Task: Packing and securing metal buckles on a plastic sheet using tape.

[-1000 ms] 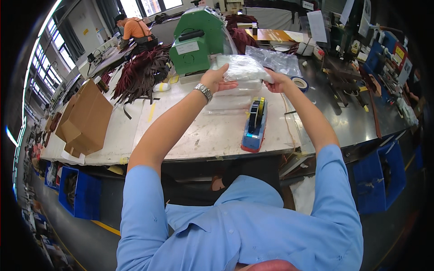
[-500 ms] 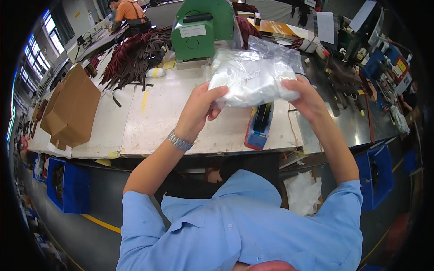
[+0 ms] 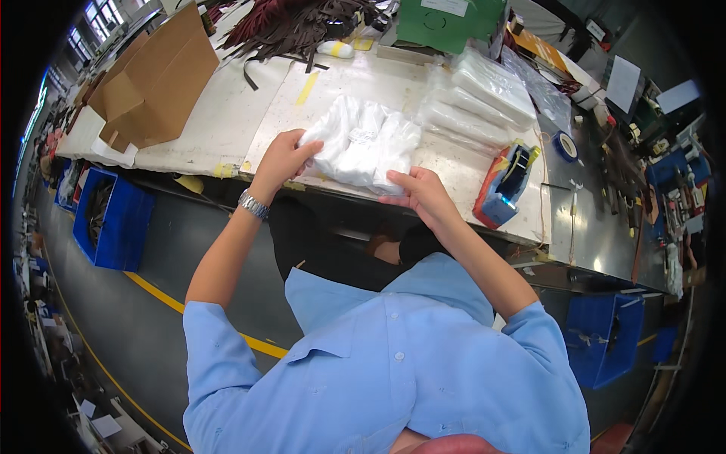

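Note:
A white, clear-wrapped plastic bag package (image 3: 363,144) lies between my two hands at the front edge of the worktable (image 3: 276,121). My left hand (image 3: 289,157) grips its left end, thumb on top. At its lower right corner my right hand (image 3: 420,191) pinches it, with the thumb above and the fingers beneath. What the package contains is hard to make out. Beyond my right hand rests a pile of clear plastic bags (image 3: 484,94). A blue and red tape dispenser (image 3: 505,185) stands to the right of my right hand.
An open cardboard box (image 3: 162,83) stands at the left. Dark leather strips (image 3: 302,30) and a green machine (image 3: 446,23) are at the back. A blue tape roll (image 3: 565,146) lies on the right. Blue bins (image 3: 113,219) sit on the floor at both sides.
The package has moved down and left from above the table to its front edge, held in both hands. The pile of clear bags behind it now shows. The view has shifted rightward.

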Demonstrator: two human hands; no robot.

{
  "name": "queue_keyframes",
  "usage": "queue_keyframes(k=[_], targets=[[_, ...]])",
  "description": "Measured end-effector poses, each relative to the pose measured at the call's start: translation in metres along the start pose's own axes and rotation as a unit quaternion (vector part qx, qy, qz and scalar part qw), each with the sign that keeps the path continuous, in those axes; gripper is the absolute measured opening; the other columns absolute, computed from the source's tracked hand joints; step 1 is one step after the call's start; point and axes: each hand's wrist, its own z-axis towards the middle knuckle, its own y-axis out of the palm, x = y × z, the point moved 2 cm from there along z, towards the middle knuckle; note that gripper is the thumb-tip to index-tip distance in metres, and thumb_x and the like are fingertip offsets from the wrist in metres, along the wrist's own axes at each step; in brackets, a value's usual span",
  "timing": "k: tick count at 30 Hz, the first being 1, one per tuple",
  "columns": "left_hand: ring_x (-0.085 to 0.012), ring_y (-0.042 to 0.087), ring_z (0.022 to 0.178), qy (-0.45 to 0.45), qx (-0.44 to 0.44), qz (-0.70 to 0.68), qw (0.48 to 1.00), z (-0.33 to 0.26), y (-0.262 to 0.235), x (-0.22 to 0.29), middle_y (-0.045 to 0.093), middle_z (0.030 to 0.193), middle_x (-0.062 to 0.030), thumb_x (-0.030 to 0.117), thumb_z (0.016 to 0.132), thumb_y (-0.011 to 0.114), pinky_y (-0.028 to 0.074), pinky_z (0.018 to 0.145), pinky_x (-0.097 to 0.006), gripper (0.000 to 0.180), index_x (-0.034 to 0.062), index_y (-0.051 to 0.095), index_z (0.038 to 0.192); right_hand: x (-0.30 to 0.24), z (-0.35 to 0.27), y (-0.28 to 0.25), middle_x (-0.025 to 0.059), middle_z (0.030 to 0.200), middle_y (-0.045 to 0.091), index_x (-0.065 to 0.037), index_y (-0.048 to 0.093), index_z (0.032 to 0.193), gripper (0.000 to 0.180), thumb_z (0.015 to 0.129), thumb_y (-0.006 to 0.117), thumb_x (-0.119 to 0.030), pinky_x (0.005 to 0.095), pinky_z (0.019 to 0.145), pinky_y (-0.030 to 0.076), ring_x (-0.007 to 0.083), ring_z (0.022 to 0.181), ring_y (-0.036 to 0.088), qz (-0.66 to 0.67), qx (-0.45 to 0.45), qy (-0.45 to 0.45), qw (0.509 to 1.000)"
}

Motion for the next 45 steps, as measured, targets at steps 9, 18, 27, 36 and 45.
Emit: queue_keyframes(k=[9, 18, 27, 36, 45], targets=[[-0.0067, 0.057, 0.049, -0.069, 0.051, -0.078, 0.993, -0.043, 0.016, -0.037, 0.065, 0.071, -0.0037, 0.025, 0.104, 0.071, 0.044, 0.041, -0.022, 0.028, -0.0018, 0.068, 0.099, -0.002, -0.025, -0.012, 0.023, 0.13, 0.07, 0.01, 0.052, 0.143, 0.046, 0.104, 0.067, -0.011, 0.0474, 0.1, 0.064, 0.0312, 0.112, 0.075, 0.007, -0.033, 0.071, 0.997], [-0.0094, 0.062, 0.057, -0.091, 0.084, -0.277, 0.953, -0.061, 0.034, -0.042, 0.067, 0.08, -0.0047, 0.024, 0.108, 0.068, 0.049, 0.048, -0.023, 0.029, -0.0018, 0.065, 0.12, 0.003, -0.046, -0.002, 0.0207, 0.128, 0.071, -0.002, 0.03, 0.166, 0.085, 0.094, 0.074, 0.0, 0.034, 0.086, 0.059, 0.0232, 0.094, 0.076, -0.259, 0.034, -0.059, 0.963], [-0.0131, 0.067, 0.057, -0.124, 0.122, -0.208, 0.962, -0.057, 0.045, -0.027, 0.071, 0.078, -0.0125, 0.03, 0.106, 0.071, 0.054, 0.049, -0.025, 0.036, -0.0046, 0.063, 0.112, -0.007, -0.041, 0.002, 0.0227, 0.135, 0.06, -0.007, 0.05, 0.157, 0.084, 0.081, 0.087, -0.011, 0.0449, 0.095, 0.053, 0.0354, 0.112, 0.064, -0.654, 0.071, -0.201, 0.725], [-0.0051, 0.052, 0.046, -0.12, 0.161, -0.262, 0.944, -0.048, 0.043, -0.021, 0.064, 0.066, -0.0016, 0.029, 0.103, 0.075, 0.036, 0.041, -0.019, 0.028, 0.0024, 0.069, 0.098, 0.015, -0.011, 0.006, 0.0318, 0.162, 0.036, -0.002, 0.047, 0.157, 0.091, 0.078, 0.09, -0.018, 0.0634, 0.12, 0.035, 0.0559, 0.144, 0.041, -0.676, 0.062, -0.311, 0.665], [-0.0041, 0.051, 0.044, -0.001, 0.149, -0.232, 0.961, -0.041, 0.019, 0.096, 0.065, 0.064, -0.0014, 0.025, 0.1, 0.075, 0.034, 0.039, -0.019, 0.026, 0.0021, 0.07, 0.089, 0.0, -0.004, 0.025, 0.0262, 0.144, 0.061, 0.0, 0.053, 0.153, 0.074, 0.084, 0.081, -0.007, 0.0459, 0.114, 0.048, 0.0415, 0.13, 0.062, -0.564, 0.021, -0.331, 0.757]])
